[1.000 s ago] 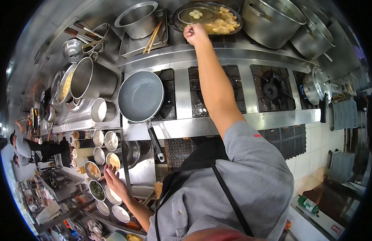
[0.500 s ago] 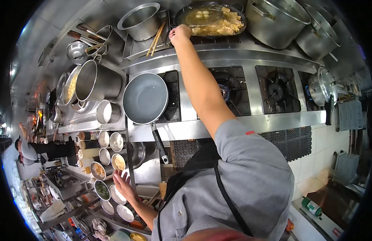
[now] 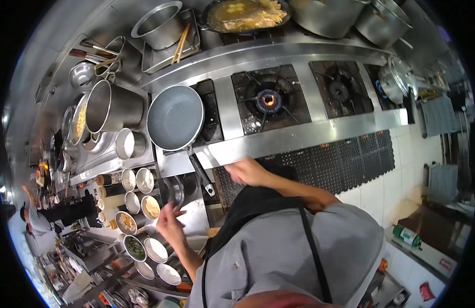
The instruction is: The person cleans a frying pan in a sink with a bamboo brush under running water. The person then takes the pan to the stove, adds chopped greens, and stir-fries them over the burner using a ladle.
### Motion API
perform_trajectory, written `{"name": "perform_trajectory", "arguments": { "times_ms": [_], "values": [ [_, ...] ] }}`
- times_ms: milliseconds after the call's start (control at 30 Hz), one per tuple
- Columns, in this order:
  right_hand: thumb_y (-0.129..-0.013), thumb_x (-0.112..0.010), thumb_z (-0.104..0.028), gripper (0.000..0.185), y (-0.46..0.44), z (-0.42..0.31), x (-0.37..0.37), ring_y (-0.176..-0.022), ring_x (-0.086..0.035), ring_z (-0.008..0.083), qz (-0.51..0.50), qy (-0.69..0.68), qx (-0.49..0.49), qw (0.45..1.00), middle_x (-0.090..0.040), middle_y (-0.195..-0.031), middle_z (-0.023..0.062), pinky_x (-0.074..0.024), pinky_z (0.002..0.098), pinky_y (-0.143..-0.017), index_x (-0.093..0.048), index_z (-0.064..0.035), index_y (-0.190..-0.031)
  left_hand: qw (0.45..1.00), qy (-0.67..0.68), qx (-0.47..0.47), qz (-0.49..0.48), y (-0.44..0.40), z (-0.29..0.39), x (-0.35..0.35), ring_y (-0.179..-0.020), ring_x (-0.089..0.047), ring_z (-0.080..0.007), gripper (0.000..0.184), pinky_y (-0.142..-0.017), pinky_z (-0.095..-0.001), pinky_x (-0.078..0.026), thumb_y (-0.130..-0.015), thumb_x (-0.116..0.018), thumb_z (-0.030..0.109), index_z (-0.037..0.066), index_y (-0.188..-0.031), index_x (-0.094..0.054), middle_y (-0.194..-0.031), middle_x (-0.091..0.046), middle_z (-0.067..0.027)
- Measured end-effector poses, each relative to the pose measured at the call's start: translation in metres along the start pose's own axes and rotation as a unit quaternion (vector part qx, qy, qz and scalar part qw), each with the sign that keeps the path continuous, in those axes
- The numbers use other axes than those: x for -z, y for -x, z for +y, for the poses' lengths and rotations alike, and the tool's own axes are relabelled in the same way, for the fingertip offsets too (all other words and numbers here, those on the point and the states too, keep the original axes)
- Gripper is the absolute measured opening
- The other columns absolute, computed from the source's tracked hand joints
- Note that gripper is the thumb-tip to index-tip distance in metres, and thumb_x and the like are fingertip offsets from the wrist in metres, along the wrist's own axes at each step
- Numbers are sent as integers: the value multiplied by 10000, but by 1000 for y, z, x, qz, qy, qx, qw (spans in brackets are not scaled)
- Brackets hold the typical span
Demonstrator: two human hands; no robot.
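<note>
My left hand (image 3: 171, 224) hovers beside the metal containers, nearest to one with a pale yellow filling (image 3: 151, 207). Its fingers are loosely bent and apart, with nothing seen in them. In front of my apron is my right hand (image 3: 247, 171), close to the stove's front edge. Motion smears its fingers, so I cannot tell whether they are closed. A grey frying pan (image 3: 175, 118) sits on the left burner, and its black handle (image 3: 201, 173) points toward me between my hands. Neither hand touches the pan.
A flame shows in the middle burner (image 3: 269, 101). Behind it stands a black pan of food in liquid (image 3: 248, 24); chopsticks (image 3: 181, 43) rest on a tray. Tall pots (image 3: 327, 18) line the back right. A saucepan (image 3: 394, 79) occupies the right burner. Another person (image 3: 42, 197) stands far left.
My right hand has come back from the black pan's edge to in front of my body. My left hand has shifted slightly right, its fingers more bent. The view has turned a little.
</note>
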State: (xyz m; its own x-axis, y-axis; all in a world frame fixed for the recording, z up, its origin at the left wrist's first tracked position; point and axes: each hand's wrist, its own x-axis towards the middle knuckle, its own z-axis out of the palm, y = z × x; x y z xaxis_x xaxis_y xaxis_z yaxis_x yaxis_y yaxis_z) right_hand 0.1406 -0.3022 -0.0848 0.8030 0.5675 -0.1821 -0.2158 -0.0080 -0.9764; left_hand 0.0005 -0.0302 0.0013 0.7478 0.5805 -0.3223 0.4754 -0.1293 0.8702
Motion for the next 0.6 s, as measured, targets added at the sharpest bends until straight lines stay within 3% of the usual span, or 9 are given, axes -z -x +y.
{"name": "perform_trajectory", "arguments": {
  "times_ms": [67,167,233,300,367,433,500,567,600],
  "values": [
    [-968,-537,-259,318,76,36,-1,-561,-644,259,-20,97,-89,991,-669,-676,132,-512,374,-579,-663,0,-833,982,3,-72,-175,9,15,-27,-1026,-663,-231,425,-927,-345,-498,-947,-633,183,-34,-1302,-549,-984,-707,-129],
    [-929,-560,-208,223,171,80,23,-780,-670,382,38,312,-161,936,-695,-848,190,-521,465,-715,-672,-14,-936,844,-101,-249,-464,30,27,-79,-1156,-607,-250,509,-992,-356,-456,-896,-696,161,16,-1354,-531,-1111,-700,-100],
    [-926,-575,-221,243,227,91,39,-879,-660,394,178,202,-204,941,-685,-942,206,-509,481,-771,-640,-27,-1058,745,-109,-156,-640,37,9,-126,-1188,-584,-248,510,-1006,-354,-446,-917,-679,197,48,-1377,-517,-1187,-676,-99],
    [-906,-609,-207,272,262,89,36,-827,-658,389,376,335,-78,861,-677,-913,200,-521,464,-751,-639,-5,-1085,679,-52,44,-731,39,-41,-176,-1194,-576,-233,495,-1011,-346,-435,-947,-632,231,50,-1389,-504,-1231,-657,-119],
    [-903,-616,-221,294,299,104,38,-854,-653,400,387,338,-159,843,-671,-947,214,-516,481,-772,-634,-3,-1100,711,-38,221,-667,38,-139,-206,-1167,-594,-249,479,-1014,-338,-430,-957,-581,271,36,-1367,-507,-1205,-669,-126],
    [-900,-622,-235,318,330,117,31,-881,-649,411,385,341,-238,824,-665,-980,228,-511,499,-792,-628,-1,-1115,665,-334,-168,-647,-3,-290,-197,-1097,-633,-279,411,-1001,-362,-442,-934,-565,285,21,-1248,-593,-1096,-695,-160],
    [-911,-610,-271,339,361,127,24,-972,-626,443,329,332,-377,800,-659,-1015,252,-496,520,-837,-600,-37,-1155,723,-393,-66,-565,-18,-300,-184,-1057,-654,-310,369,-932,-401,-493,-903,-570,302,13,-1112,-664,-1050,-692,-205],
    [-904,-618,-280,366,394,164,18,-978,-628,445,350,288,-359,816,-659,-1019,265,-494,526,-845,-591,-39,-1178,625,-556,-225,-500,-49,-331,-167,-962,-682,-313,362,-839,-440,-529,-891,-585,329,9,-1017,-698,-979,-687,-223],
    [-897,-626,-290,395,411,180,14,-985,-629,448,361,243,-343,833,-658,-1023,279,-492,532,-853,-582,-40,-1200,552,-572,-239,-557,-41,-291,-162,-926,-684,-327,366,-815,-443,-534,-883,-611,314,-2,-1054,-679,-952,-693,-216]
  ]
}}
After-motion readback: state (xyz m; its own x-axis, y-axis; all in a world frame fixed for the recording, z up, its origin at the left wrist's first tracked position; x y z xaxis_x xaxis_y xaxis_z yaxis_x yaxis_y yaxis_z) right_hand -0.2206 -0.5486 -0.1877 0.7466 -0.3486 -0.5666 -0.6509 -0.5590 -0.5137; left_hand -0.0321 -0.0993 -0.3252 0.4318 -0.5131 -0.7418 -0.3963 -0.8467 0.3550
